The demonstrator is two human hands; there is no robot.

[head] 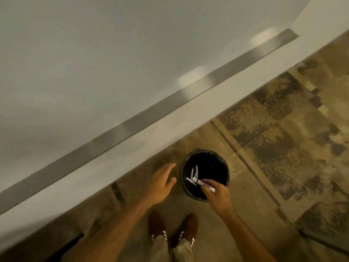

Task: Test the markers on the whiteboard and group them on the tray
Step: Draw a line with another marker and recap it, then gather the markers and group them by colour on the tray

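My right hand (217,195) pinches a white marker (204,185) with a purple label and holds it over a round black bin (222,167) on the floor. Several white markers (194,173) lie inside the bin. To the left of the bin, my left hand (162,183) hangs with its fingers relaxed and holds nothing. The whiteboard (94,63) fills the upper left of the view. Its metal tray (151,114) runs along the board's lower edge and looks bare.
A white wall strip (132,154) runs below the tray down to the floor. The floor (273,138) is mottled brown and tan. My two brown shoes (173,227) stand just behind the bin.
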